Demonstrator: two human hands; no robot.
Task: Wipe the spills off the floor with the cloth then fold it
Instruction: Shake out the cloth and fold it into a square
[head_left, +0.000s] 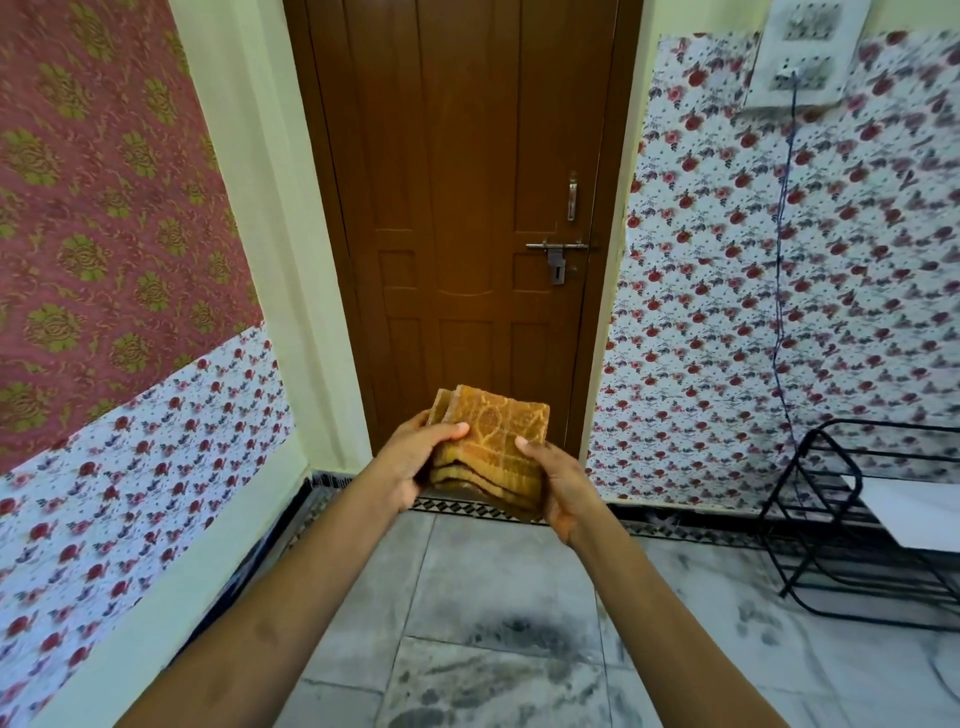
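Grey smears mark the floor (498, 670) below the cloth (493, 447). Left hand (415, 462) and right hand (558, 483) both clasp the cloth, folded thick, before the door (467, 182). Best squeeze the edges flush, layers even.

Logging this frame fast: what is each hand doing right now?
Left hand: closed on the folded cloth's left side, thumb on top.
Right hand: closed on the cloth's right side, thumb on top.
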